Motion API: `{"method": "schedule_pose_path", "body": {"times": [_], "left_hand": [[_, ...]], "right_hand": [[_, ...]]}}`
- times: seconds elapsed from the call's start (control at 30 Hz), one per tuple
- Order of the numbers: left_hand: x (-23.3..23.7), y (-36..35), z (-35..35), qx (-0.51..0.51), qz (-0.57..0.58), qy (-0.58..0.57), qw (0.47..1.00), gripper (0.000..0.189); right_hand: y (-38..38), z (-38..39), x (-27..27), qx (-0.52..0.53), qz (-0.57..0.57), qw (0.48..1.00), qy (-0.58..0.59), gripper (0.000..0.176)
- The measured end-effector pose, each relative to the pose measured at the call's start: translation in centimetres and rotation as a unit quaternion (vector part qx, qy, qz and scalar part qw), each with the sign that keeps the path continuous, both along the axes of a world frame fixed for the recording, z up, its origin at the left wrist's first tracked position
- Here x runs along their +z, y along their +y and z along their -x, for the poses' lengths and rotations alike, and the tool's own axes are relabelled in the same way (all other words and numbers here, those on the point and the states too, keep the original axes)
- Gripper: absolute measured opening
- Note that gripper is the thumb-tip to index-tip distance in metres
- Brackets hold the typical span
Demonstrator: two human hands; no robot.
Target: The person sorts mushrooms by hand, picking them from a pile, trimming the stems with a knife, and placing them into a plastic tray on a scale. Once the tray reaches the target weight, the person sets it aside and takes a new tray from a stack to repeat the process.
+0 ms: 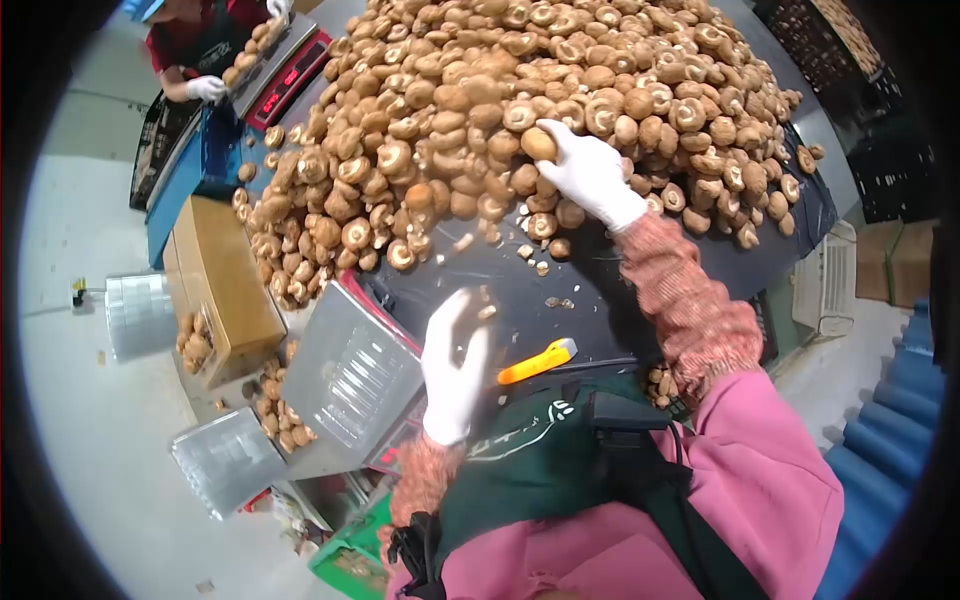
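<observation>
A large heap of brown mushrooms (450, 130) with pale stems covers the dark tabletop (520, 310) before me. My right hand (590, 178), in a white glove, pinches one round mushroom (538, 144) between thumb and fingers at the heap's near side. Lower down, my left hand (455, 365), also gloved in white, is raised with thumb and fingers apart. It is slightly blurred, and small pale bits show by its fingertips. Just right of it lies a yellow utility knife (538, 361). Mushroom scraps (533, 258) are scattered between the heap and my hands.
Transparent plastic trays (350, 370) stand left of my left hand, near a cardboard box (225, 285). More trays (228, 462) and loose mushrooms are below. At upper left, a gloved co-worker (205, 50) handles mushrooms beside a red scale (287, 80). Dark crates (830, 50) stand at upper right.
</observation>
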State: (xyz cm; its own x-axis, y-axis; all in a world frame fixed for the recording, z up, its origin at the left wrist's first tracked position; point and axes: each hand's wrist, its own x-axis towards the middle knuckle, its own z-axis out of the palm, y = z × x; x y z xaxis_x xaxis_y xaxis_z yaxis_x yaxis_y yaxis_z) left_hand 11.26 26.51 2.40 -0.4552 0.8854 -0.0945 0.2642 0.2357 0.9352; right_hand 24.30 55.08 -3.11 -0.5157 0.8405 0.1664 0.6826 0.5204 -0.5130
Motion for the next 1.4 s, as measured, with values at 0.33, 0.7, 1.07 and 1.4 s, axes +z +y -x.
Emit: {"method": "schedule_pose_path", "body": {"times": [0.33,0.7,1.07,1.4], "left_hand": [[-1.1,4.9,-2.2,-0.025,0.011,-0.362,0.932,0.048],[-2.9,3.4,-3.8,-0.065,0.081,-0.346,0.933,0.035],[-2.4,3.6,-4.1,-0.048,0.098,-0.327,0.939,0.031],[-2.2,5.1,-2.4,-0.081,0.076,-0.295,0.949,0.033]], "right_hand": [[-13.3,-15.7,6.8,0.136,0.087,0.964,-0.213,0.054],[-7.8,-16.2,5.0,0.051,-0.068,0.984,-0.156,0.017],[4.2,-5.7,3.2,0.006,-0.236,0.960,-0.150,0.041],[1.5,-8.3,5.5,0.078,0.509,0.700,0.495,0.058]]}}
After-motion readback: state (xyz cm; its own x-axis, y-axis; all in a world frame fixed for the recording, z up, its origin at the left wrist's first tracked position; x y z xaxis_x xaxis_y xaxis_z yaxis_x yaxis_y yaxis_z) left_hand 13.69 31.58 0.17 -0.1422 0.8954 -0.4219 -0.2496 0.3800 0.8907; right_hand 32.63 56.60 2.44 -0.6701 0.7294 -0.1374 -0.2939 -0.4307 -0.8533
